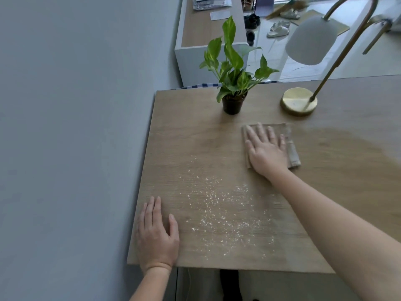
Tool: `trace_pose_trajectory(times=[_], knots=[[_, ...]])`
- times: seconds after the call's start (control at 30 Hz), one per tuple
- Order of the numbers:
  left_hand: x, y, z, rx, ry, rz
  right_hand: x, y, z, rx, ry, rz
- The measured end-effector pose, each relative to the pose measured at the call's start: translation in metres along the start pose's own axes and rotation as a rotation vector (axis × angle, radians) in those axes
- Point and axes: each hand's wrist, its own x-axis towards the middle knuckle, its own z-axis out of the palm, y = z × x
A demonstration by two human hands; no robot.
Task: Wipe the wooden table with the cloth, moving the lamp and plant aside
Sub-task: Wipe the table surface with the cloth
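Table is judged unfinished. Well to the near-left of the plant, the left hand is laid flat at the edge, fingers straight, nothing held. Crumbs are scattered nearer than the plant; they could be swept off the edge by a careless stroke. Just near-right of the plant, the cloth is pressed flat under the right hand, fingers spread, not curled round it. Right of the plant the lamp is stood. Neither is moved aside, so either could be knocked by a far stroke.
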Motion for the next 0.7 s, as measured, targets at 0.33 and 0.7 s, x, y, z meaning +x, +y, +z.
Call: trace_pose_trajectory(times=[0.33, 0.7], knots=[[-0.001, 0.0, 0.001, 0.03, -0.022, 0.006, -0.022, 0.128, -0.044, 0.009, 0.087, 0.282], [-0.002, 0.0, -0.002, 0.031, -0.005, 0.014, -0.076, 0.107, -0.023, -0.023, 0.012, -0.003]])
